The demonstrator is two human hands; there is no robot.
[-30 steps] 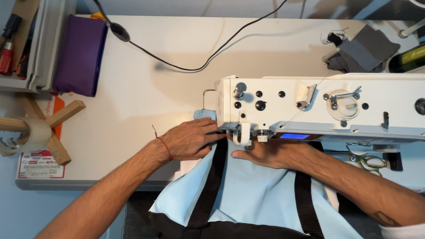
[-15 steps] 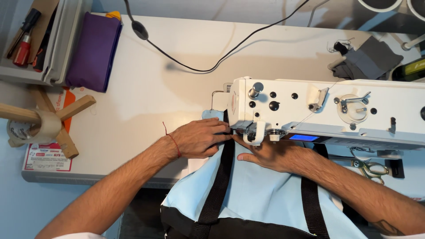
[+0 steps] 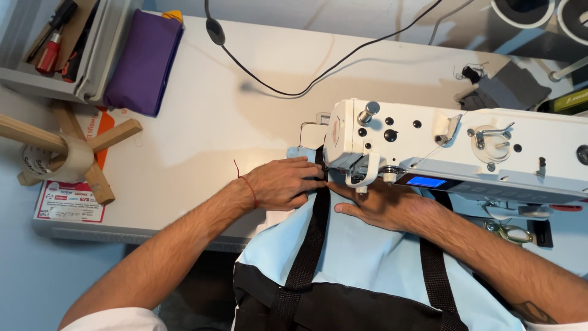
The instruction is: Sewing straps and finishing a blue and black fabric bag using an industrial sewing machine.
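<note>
Item: my left hand (image 3: 283, 182), laid flat, fingers apart and pointing right, pressing the black webbing strap (image 3: 313, 228) and the edge of the pale blue fabric (image 3: 367, 257) against the table (image 3: 202, 116); grip apart, closed on nothing, a red thread about the wrist. Item: my right hand (image 3: 383, 205), palm down on the blue fabric just right of the strap, fingers spread toward the needle; grip likewise apart, only pressing. Item: white sewing machine (image 3: 453, 150), its head over both sets of fingertips, small blue screen on the front. The strap runs from under the presser foot toward me and onto the black lower panel (image 3: 343, 309) of the piece; a second black strap (image 3: 433, 276) lies parallel to it, under my right forearm. Item: black cable (image 3: 318, 76) curving over the table behind the machine. Item: purple pouch (image 3: 144, 61), far left. Item: grey tray (image 3: 92, 67) beside it, with red-handled tools. Item: wooden stand (image 3: 92, 141) carrying a roll of tape, at the left edge.
</note>
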